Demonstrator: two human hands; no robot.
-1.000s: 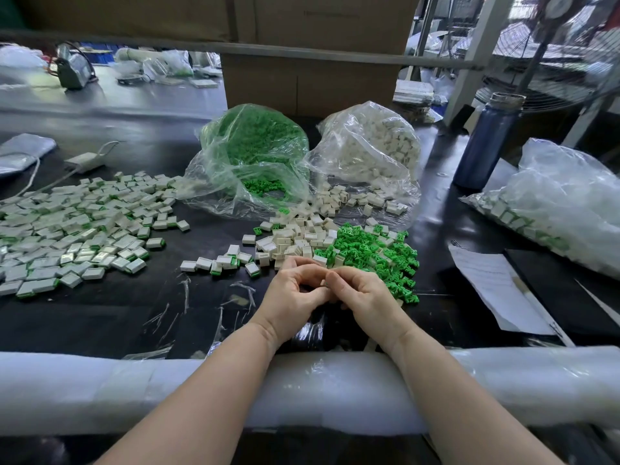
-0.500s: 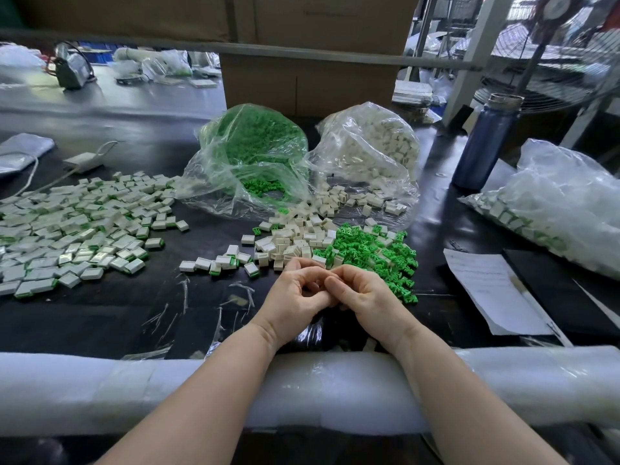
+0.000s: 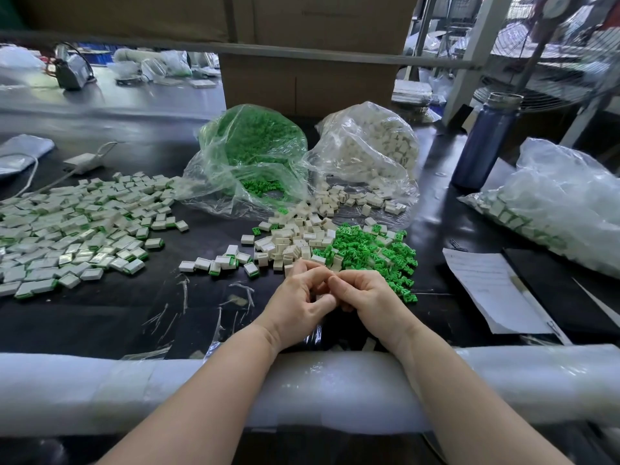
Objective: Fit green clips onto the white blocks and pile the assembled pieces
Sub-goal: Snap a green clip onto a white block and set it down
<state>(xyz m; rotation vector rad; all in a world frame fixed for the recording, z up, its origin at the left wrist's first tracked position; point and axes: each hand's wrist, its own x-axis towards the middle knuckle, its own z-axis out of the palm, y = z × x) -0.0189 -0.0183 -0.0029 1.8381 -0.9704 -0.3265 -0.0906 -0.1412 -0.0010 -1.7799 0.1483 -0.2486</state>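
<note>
Both hands meet at about 6 o'clock on the black tabletop point(image 3: 100, 317), just in front of the loose supplies: the left hand point(image 3: 298, 305) and the right hand point(image 3: 367, 302) have their fingers curled in toward each other, fingertips touching, apparently pinching a small part between them, though the piece itself is hidden and I cannot tell whether it is a block, a clip or both. This reads as the fitting step, one clip being pressed onto one block. The white blocks point(image 3: 295, 241) lie just beyond the knuckles at 12 o'clock, the green clips point(image 3: 369, 251) beside them toward 1 o'clock, and the pile of assembled pieces point(image 3: 77, 226) spreads well apart at 10 o'clock. The next move likely calls for a firm squeeze until the clip seats, then a toss left onto that pile. Compared with half a second ago, the hands sit in nearly the same spot; only the finger positions have shifted slightly, and the heaps are unchanged.
</note>
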